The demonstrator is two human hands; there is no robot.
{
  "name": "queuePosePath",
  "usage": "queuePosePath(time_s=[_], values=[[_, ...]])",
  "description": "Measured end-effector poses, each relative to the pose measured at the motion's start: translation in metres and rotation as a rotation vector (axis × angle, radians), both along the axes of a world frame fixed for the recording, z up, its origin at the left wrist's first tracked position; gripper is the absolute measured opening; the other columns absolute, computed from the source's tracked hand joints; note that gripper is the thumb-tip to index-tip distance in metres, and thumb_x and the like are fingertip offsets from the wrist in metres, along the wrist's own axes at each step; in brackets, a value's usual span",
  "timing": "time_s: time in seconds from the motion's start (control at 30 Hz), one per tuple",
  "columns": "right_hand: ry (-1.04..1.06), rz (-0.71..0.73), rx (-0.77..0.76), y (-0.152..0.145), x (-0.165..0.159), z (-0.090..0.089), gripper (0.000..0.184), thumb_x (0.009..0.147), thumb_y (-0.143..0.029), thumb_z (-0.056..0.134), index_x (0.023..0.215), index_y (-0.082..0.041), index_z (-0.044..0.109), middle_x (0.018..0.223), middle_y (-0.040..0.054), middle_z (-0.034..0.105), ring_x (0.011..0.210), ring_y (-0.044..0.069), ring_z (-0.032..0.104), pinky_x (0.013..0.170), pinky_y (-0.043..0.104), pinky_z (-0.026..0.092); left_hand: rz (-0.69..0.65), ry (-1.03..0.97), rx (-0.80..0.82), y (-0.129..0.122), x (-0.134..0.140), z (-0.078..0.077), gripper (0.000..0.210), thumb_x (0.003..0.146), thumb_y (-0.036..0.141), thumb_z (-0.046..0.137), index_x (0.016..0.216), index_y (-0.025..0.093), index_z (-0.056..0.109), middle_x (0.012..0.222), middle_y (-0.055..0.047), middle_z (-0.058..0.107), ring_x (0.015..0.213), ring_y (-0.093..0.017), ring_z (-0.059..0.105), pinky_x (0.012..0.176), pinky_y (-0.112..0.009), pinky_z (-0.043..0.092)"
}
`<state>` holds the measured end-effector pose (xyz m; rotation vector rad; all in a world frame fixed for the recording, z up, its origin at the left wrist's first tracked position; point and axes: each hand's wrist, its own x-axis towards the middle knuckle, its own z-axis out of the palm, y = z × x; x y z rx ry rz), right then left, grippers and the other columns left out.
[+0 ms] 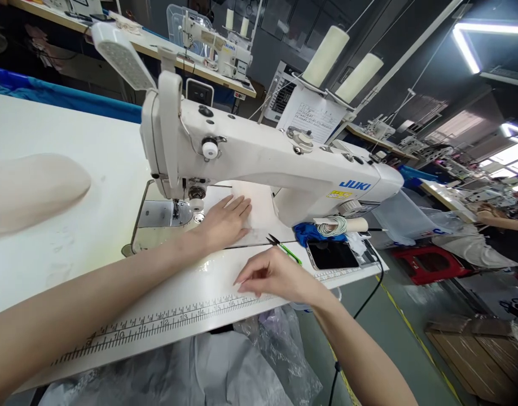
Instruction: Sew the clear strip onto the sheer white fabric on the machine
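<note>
- Head view: one pale cloth piece (261, 204) lies under the JUKI sewing machine's (250, 149) arm, beside the needle; no seam shows, so what is sewn or left cannot be told.
- Left hand (225, 224): flat on it, fingers slightly spread.
- Right hand (273, 274): narrow, curled; any grip unclear.
- Worktop (110, 152): another pale piece (34, 192), one thread snips (290, 254), one smartphone (333, 255).

Left hand (225, 224) flat, right hand (280, 275) half-curled
</note>
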<state>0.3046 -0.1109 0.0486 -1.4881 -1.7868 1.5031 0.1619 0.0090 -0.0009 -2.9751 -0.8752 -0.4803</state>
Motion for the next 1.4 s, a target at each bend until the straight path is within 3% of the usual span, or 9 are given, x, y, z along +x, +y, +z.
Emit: queuePosePath(time_s=[0.1, 0.17, 0.27, 0.43, 0.57, 0.83, 0.97, 1.23, 1.4], values=[[0.115, -0.067, -0.042, -0.01, -0.027, -0.011, 0.027, 0.075, -0.044, 0.075, 0.073, -0.018, 0.068, 0.063, -0.0014, 0.062, 0.05, 0.009, 0.05, 0.045, 0.02, 0.038, -0.01, -0.041, 0.001, -0.015, -0.034, 0.008, 0.039, 0.096, 0.028, 0.043, 0.13, 0.012, 0.054, 0.142, -0.013, 0.052, 0.132, -0.026, 0.047, 0.11, -0.041, 0.036], [0.182, -0.152, -0.018, -0.011, -0.043, -0.017, 0.032, 0.074, -0.045, 0.076, 0.066, -0.018, 0.06, 0.057, -0.0045, 0.054, 0.048, 0.007, 0.042, 0.044, 0.02, 0.031, -0.005, -0.126, -0.02, -0.033, -0.067, 0.013, 0.033, 0.099, 0.027, 0.034, 0.103, 0.018, 0.066, 0.107, -0.008, 0.071, 0.098, -0.023, 0.066, 0.085, -0.037, 0.048], [0.263, -0.233, 0.071, -0.007, -0.066, -0.021, 0.041, 0.076, -0.044, 0.075, 0.059, -0.019, 0.047, 0.051, -0.0082, 0.039, 0.049, 0.006, 0.031, 0.046, 0.021, 0.024, 0.078, -0.38, -0.127, -0.067, -0.117, 0.018, 0.033, 0.098, 0.032, 0.039, 0.072, 0.021, 0.056, 0.067, -0.002, 0.062, 0.057, -0.016, 0.054, 0.055, -0.031, 0.039], [0.402, -0.266, 0.161, 0.002, -0.107, -0.018, 0.042, 0.081, -0.047, 0.068, 0.059, -0.02, 0.046, 0.054, -0.0061, 0.042, 0.052, 0.008, 0.036, 0.05, 0.023, 0.029, 0.105, -0.545, -0.43, -0.115, -0.146, 0.015, 0.025, 0.085, 0.049, 0.062, 0.092, 0.024, 0.057, 0.076, 0.0, 0.062, 0.06, -0.014, 0.055, 0.052, -0.026, 0.042], [0.5, -0.359, 0.156, 0.005, -0.129, -0.017, 0.048, 0.079, -0.052, 0.068, 0.053, -0.02, 0.044, 0.052, -0.0058, 0.042, 0.051, 0.008, 0.038, 0.052, 0.023, 0.035, 0.2, -0.657, -0.676, -0.128, -0.139, 0.018, 0.021, 0.094, 0.038, 0.048, 0.08, 0.024, 0.055, 0.075, 0.0, 0.062, 0.063, -0.013, 0.055, 0.056, -0.024, 0.045], [0.675, -0.195, -0.241, 0.01, -0.107, -0.013, 0.038, 0.076, -0.05, 0.074, 0.065, -0.016, 0.063, 0.069, 0.0011, 0.065, 0.059, 0.012, 0.062, 0.054, 0.023, 0.049, 0.174, -0.792, -1.186, -0.114, -0.178, 0.032, 0.032, 0.095, 0.044, 0.043, 0.079, 0.023, 0.06, 0.086, -0.005, 0.067, 0.082, -0.02, 0.063, 0.073, -0.033, 0.054], [0.65, -0.067, -0.388, 0.022, -0.097, -0.011, 0.033, 0.079, -0.042, 0.073, 0.068, -0.016, 0.056, 0.08, 0.0045, 0.072, 0.066, 0.018, 0.071, 0.059, 0.028, 0.056, 0.148, -0.716, -1.46, -0.09, -0.191, 0.034, 0.043, 0.095, 0.051, 0.037, 0.071, 0.022, 0.059, 0.087, -0.006, 0.073, 0.081, -0.023, 0.069, 0.075, -0.038, 0.057], [0.497, 0.054, -0.348, 0.051, -0.097, -0.01, 0.029, 0.084, -0.045, 0.067, 0.08, -0.017, 0.062, 0.077, 0.0026, 0.071, 0.067, 0.017, 0.071, 0.064, 0.03, 0.057, 0.207, -0.645, -1.267, -0.064, -0.165, 0.035, 0.032, 0.081, 0.047, 0.068, 0.074, 0.02, 0.054, 0.064, 0.004, 0.057, 0.059, -0.011, 0.056, 0.056, -0.023, 0.046], [0.227, 0.137, -0.04, 0.073, -0.085, -0.009, 0.022, 0.08, -0.04, 0.072, 0.084, -0.019, 0.071, 0.083, 0.0012, 0.069, 0.075, 0.012, 0.063, 0.065, 0.024, 0.049, 0.287, -0.48, -1.173, -0.051, -0.157, 0.036, 0.03, 0.086, 0.049, 0.061, 0.079, 0.019, 0.057, 0.048, 0.01, 0.027, 0.042, -0.006, 0.022, 0.04, -0.019, 0.017]])
